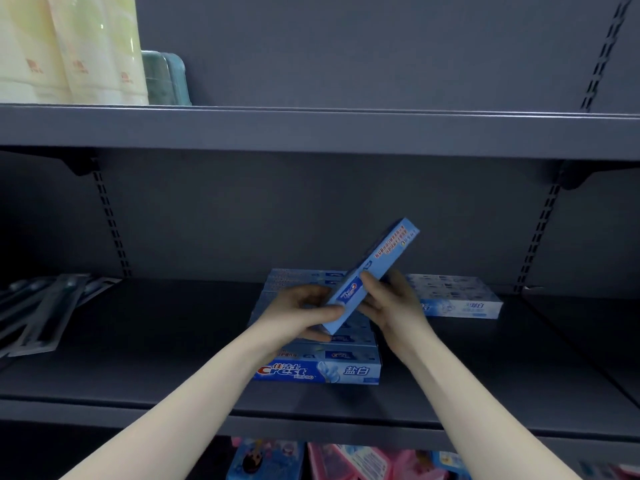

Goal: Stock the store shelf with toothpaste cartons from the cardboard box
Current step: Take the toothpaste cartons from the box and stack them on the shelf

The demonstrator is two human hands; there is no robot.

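Toothpaste carton (372, 271): blue, tilted end-up above the middle shelf (173, 341), gripped at its lower end by the left hand (304, 313) and right hand (388, 299), fingers curled round it.

Risk: set down askew, it may nudge the stacked cartons (322, 368) below out of line or slide off them.

Second carton group (457, 299): lies flat, right.

Cardboard box: not in view.
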